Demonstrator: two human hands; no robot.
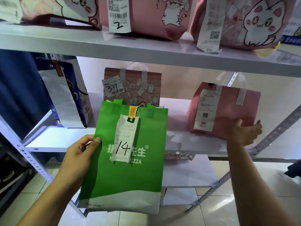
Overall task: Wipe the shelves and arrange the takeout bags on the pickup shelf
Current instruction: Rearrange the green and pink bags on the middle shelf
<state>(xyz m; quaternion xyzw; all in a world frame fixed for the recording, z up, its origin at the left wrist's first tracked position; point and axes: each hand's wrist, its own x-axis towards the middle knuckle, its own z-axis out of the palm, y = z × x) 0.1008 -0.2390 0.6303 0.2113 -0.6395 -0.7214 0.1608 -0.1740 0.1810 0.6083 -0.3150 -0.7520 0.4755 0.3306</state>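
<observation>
Two hands work at the pickup shelf (175, 137): the left hand (79, 154) pinches the green pizza bag (130, 176) by its left edge, upright, long axis vertical, receipt facing the camera; the right hand (246, 132), fingers spread, cups the pink bag (228, 110) standing on the shelf.

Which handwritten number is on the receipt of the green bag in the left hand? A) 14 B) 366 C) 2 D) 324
A: the receipt on the green bag, which the left hand pinches at its edge, shows a handwritten 14.
</observation>
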